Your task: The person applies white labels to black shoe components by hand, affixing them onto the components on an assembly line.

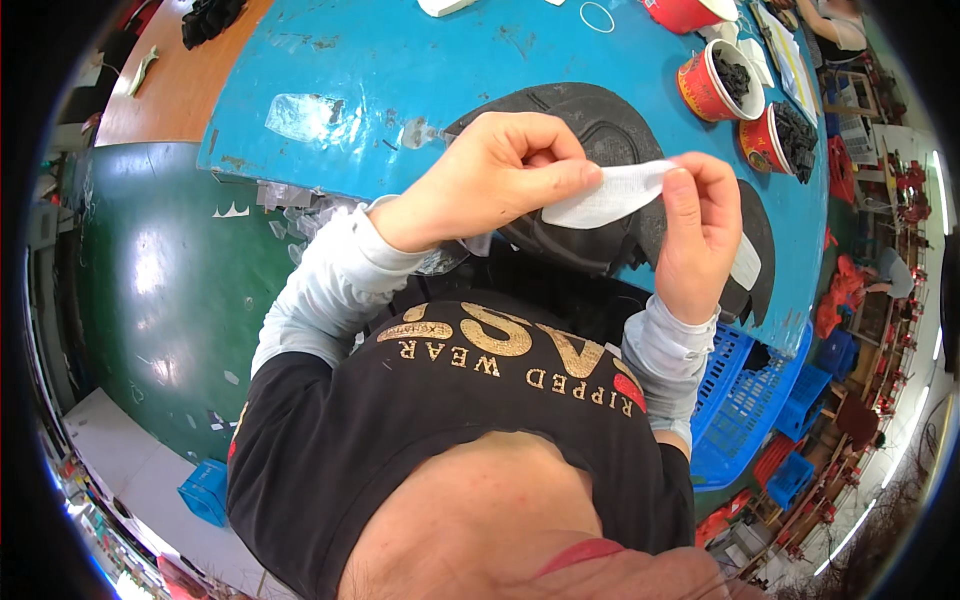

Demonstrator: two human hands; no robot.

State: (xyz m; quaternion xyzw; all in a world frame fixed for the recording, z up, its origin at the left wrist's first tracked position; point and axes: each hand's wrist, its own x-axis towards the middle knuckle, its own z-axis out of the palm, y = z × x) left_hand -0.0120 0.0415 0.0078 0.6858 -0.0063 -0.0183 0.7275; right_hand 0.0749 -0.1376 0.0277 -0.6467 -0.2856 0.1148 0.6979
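A white, finely ribbed strip with a rounded end (pixel 608 207) is stretched between my two hands. My left hand (pixel 500 175) pinches its upper left edge between thumb and fingers. At the strip's right end, my right hand (pixel 700 225) grips it between thumb and forefinger. Beneath lies a large black moulded piece (pixel 590 112) with a curved rim, partly covered by my hands. Another black curved piece (pixel 757 222) rests to the right of my right hand, with a similar white oval patch (pixel 745 263) on it.
Red paper tubs (pixel 705 85) of black scraps stand at the back right of the blue table (pixel 390 50). Clear plastic film (pixel 310 118) lies at the left. Blue plastic baskets (pixel 735 410) sit below the table's right edge. Plastic scraps hang at the near left edge.
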